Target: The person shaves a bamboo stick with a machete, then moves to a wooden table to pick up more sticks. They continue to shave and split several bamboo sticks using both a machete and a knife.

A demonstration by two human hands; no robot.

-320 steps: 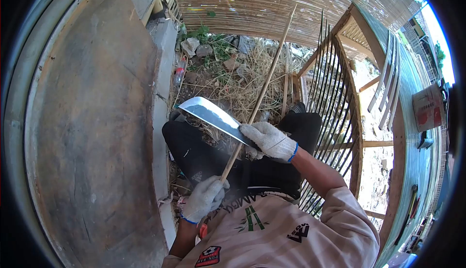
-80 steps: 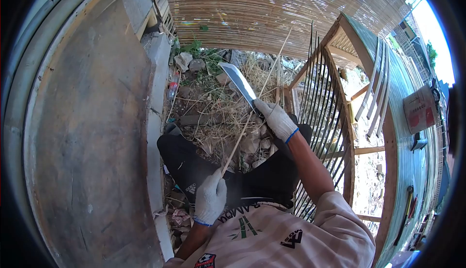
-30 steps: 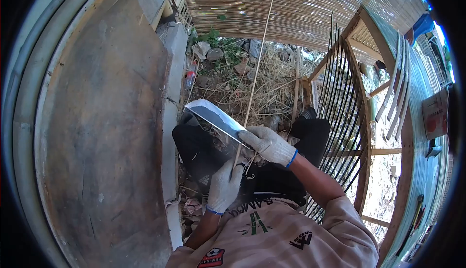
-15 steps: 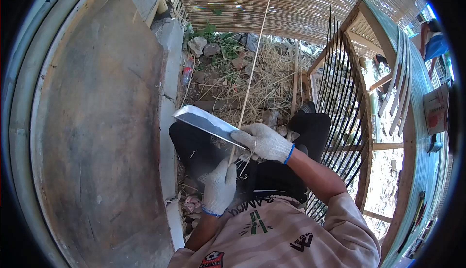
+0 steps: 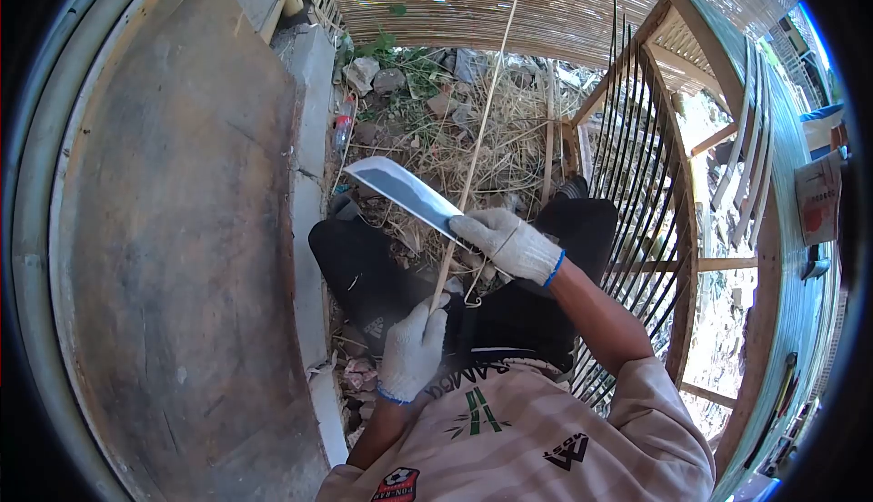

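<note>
1. Bottom centre of frame: I see the left hand [image 5: 414,349], gloved, clenched round the near end of a thin bamboo stick [image 5: 479,129]. The stick runs from that fist up and slightly right to the top edge of frame, over the reed screen [image 5: 509,2].
2. Just above, centre: the right hand [image 5: 507,243], gloved, wrapped tight on the handle of a broad knife [image 5: 405,194]. Blade points to the upper left; its edge meets the stick just above the right hand, and a thin curl of shaving hangs below that hand.
3. Under both hands: dark-trousered knees, close together, little room between them.
4. Left: a concrete ledge [image 5: 305,193], then a wide rusty curved panel [image 5: 173,229] filling the left side.
5. Right: an upright slatted bamboo frame [image 5: 637,184], close to the right elbow.
6. Far, top centre: straw and rubble [image 5: 427,102] on open ground.
</note>
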